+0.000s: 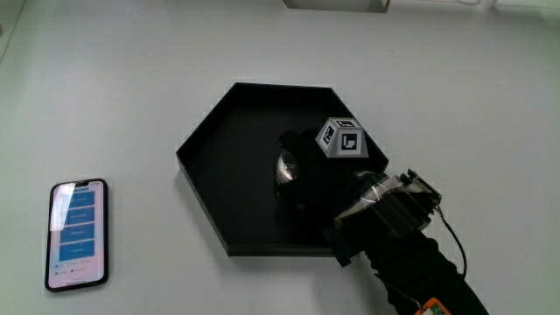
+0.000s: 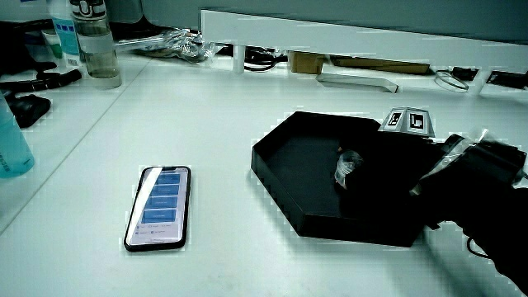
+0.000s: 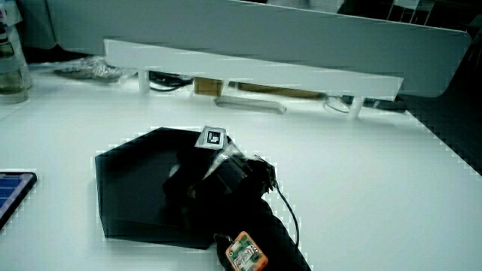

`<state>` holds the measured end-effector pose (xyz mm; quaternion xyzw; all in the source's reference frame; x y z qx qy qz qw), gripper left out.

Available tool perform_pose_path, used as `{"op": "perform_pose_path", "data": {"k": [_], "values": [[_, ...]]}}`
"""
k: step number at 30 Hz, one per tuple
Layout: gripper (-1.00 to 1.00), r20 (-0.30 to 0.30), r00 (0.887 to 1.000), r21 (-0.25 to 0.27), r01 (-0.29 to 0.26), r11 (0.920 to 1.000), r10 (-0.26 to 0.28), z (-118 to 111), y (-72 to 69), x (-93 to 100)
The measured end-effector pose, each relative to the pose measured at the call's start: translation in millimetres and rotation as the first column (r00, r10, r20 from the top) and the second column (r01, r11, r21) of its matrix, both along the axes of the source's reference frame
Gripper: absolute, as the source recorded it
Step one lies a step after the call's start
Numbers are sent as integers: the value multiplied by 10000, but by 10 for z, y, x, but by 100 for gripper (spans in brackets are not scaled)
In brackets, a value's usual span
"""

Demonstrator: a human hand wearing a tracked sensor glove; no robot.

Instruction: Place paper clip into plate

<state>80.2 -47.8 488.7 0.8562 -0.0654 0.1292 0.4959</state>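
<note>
A black hexagonal plate (image 1: 206,131) lies on the white table, seen in both side views (image 2: 280,177) (image 3: 113,162). The gloved hand (image 1: 302,171) reaches into the plate from the edge nearest the person, its forearm crossing the rim. Its fingers are curled around a small shiny paper clip (image 1: 283,168), held low over the plate's floor near the middle (image 2: 346,165). The patterned cube (image 1: 342,138) on the hand's back faces up (image 2: 409,120) (image 3: 214,138). In a side view the hand (image 3: 188,177) hides the clip.
A phone (image 1: 78,233) with a lit screen lies flat beside the plate, nearer the person (image 2: 159,205). Bottles (image 2: 95,41) and cables stand near the low white partition (image 2: 355,37). A blue bottle (image 2: 10,140) stands at the table's edge.
</note>
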Motion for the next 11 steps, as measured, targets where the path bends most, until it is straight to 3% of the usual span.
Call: {"op": "perform_pose_path", "data": {"k": [2,4,7,10,11], "values": [[-100,350,9990,457,-287,9985,271,-94,-13,11],[-100,416,9979,1201,-553,9912,507,-164,-20,24],[-100,788,9946,1434,-782,9866,674,-246,-35,31],[-100,821,9945,1490,-767,9859,649,-273,-44,13],[-100,922,9944,1316,-633,9893,514,-268,-43,2]]}}
